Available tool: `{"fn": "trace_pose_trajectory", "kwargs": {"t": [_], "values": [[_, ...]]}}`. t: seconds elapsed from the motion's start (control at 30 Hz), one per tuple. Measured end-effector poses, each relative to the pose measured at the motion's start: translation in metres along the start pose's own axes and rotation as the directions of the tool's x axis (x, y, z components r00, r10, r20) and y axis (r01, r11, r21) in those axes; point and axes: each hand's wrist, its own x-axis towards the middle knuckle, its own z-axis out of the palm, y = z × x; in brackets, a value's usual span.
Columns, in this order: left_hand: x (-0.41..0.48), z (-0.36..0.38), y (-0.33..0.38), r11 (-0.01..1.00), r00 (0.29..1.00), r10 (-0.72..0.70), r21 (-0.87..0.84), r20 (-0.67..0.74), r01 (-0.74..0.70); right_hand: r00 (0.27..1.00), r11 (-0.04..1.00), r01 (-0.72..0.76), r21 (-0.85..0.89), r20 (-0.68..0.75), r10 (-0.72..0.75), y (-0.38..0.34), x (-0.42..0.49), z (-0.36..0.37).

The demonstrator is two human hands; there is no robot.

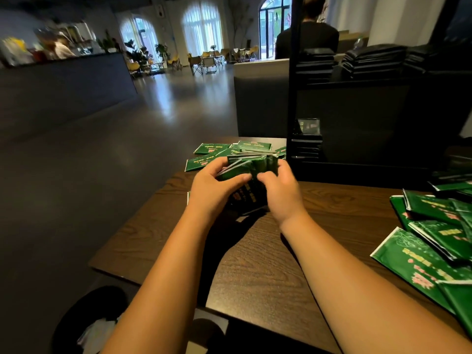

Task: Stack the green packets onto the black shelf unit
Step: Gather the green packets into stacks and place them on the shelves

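The black shelf unit [357, 84] stands on the far right part of the table [255, 264], at about 2 o'clock in the view. Its upper board carries several side-by-side stacks of dark packets [373, 60]. On its lower board a short stack [306, 148] lies against the left post, with one packet [309, 126] standing upright just above that stack. In the shadow of the shelf the colour of these packets cannot be told for sure. At the middle of the view both hands hold a bundle of green packets [251, 164] on edge just above the tabletop. The left hand [214, 190] curls round its left side with the thumb laid across the near face, and the right hand [278, 190] grips its right side with bent fingers. Loose packets [212, 155] lie flat and overlapping on the table just beyond the bundle, at its 11 o'clock. A larger heap of packets [434, 238] spreads along the table's right edge at 4 o'clock, well apart from the hands. The wrappers are green with white borders, yellow characters and a pink flower print, but the writing is too blurred to read. On the floor at 7 o'clock sits a dark round bin [76, 310] with something pale and crumpled in it.
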Motion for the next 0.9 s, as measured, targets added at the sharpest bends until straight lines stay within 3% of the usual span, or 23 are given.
{"fn": "trace_pose_trajectory", "kwargs": {"t": [0.17,0.3,0.37,0.53,0.67,0.73,0.83,0.9], "values": [[-0.011,0.001,-0.011,0.989,0.992,-0.106,-0.114,-0.071,0.098,0.993,0.977,0.042,-0.211,0.119,-0.017,0.006,-0.005,0.003],[-0.011,-0.002,-0.01,0.887,0.967,-0.252,-0.394,0.023,0.241,0.996,0.981,0.068,-0.183,0.076,-0.055,0.006,-0.004,0.001],[-0.013,0.0,-0.008,0.853,0.958,-0.279,-0.442,0.067,0.279,0.997,0.987,0.064,-0.151,0.059,-0.056,0.006,-0.004,0.001],[-0.022,0.005,-0.003,0.937,0.963,-0.242,-0.229,0.118,0.263,0.987,0.979,0.045,-0.201,0.157,-0.013,0.007,-0.008,0.001],[-0.021,0.008,0.0,0.953,0.981,-0.143,-0.25,0.129,0.172,0.988,0.982,0.075,-0.176,0.148,-0.049,0.004,-0.006,0.001],[-0.022,0.009,-0.002,0.938,0.974,-0.167,-0.28,0.156,0.206,0.988,0.983,0.07,-0.167,0.151,-0.044,0.007,-0.005,0.003],[-0.025,0.015,-0.008,0.961,0.953,-0.163,-0.179,0.257,0.213,0.979,0.99,0.0,-0.138,0.201,0.028,0.011,-0.006,0.005],[-0.025,0.014,-0.011,0.981,0.96,-0.133,-0.103,0.247,0.163,0.982,0.989,-0.004,-0.146,0.184,0.032,0.011,-0.004,0.004]]}}
